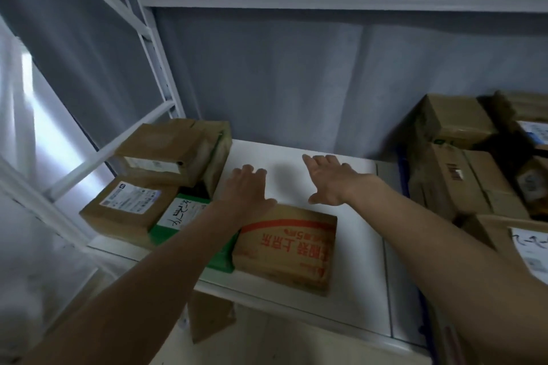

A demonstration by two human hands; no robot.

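Cardboard box (286,249): red-printed, flat on white shelf (361,246).
Left hand (246,190): fingers straight, empty, at box's far-left corner.
Right hand (329,179): fingers spread, empty, over shelf beyond box.

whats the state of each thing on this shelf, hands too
brown cardboard box with red print: closed, lying flat near the shelf front
green box with handwritten label: closed, flat, beside it on the left
left hand: open, palm on the cardboard box's far end
right hand: open, fingers spread over the white metal shelf, holding nothing
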